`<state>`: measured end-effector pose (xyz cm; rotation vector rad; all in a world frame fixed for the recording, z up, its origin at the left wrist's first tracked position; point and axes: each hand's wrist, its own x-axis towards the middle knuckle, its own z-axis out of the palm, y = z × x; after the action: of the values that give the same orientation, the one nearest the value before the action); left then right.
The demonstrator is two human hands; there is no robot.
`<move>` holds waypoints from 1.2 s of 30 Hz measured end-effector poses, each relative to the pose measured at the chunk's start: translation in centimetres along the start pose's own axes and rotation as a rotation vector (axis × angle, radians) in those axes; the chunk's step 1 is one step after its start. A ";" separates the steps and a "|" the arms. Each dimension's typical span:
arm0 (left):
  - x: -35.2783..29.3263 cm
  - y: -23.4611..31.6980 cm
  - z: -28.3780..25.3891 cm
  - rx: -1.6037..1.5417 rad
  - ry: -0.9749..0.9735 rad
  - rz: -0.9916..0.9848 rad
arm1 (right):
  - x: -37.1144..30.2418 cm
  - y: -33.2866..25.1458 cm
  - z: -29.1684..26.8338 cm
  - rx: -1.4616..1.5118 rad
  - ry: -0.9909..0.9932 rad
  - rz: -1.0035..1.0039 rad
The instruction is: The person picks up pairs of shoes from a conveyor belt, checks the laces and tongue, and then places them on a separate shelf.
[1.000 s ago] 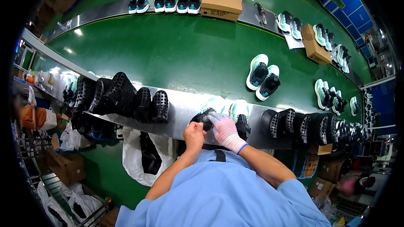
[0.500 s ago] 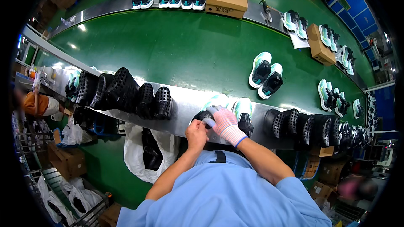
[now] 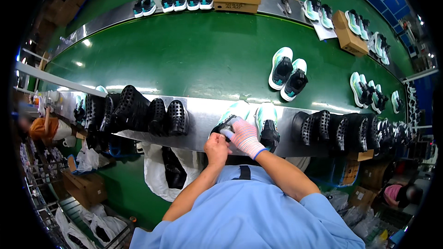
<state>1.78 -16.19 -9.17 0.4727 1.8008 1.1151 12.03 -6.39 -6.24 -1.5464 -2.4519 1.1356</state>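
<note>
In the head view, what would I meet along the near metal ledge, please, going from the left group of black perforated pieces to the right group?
Left black pieces, bare left hand, gloved right hand, pale-green shoe, right black pieces.

The right hand [image 3: 245, 137] wears matt cloth; the ledge [image 3: 203, 116] is metal (smooth, glossy).

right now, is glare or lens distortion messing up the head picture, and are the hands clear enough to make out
Head view: pale glare on the near steel ledge, small bright spots on the green surface; head view: the far steel ledge looks bowed, corners black; head view: left hand and gloved right hand clear in outline, fine detail between them too small to tell.
</note>
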 end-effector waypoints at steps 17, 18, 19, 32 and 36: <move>0.3 -0.2 -0.1 -0.021 -0.055 -0.031 | -1.1 0.8 0.5 -0.010 0.131 -0.057; 0.2 -0.2 0.0 -0.025 -0.051 -0.029 | -0.9 1.4 1.5 0.069 0.109 -0.015; 0.2 -0.1 0.0 -0.028 -0.041 -0.027 | -0.6 1.3 1.7 0.072 0.114 -0.013; 0.4 -0.5 -0.2 -0.011 -0.016 -0.027 | 0.0 0.4 2.1 0.057 0.079 -0.012; 0.3 -0.3 -0.4 -0.017 -0.013 -0.032 | -0.7 0.4 2.1 0.141 0.123 0.075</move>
<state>1.29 -16.34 -9.57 0.4390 1.7802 1.1020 11.89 -8.04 -7.75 -1.6272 -2.2030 1.1589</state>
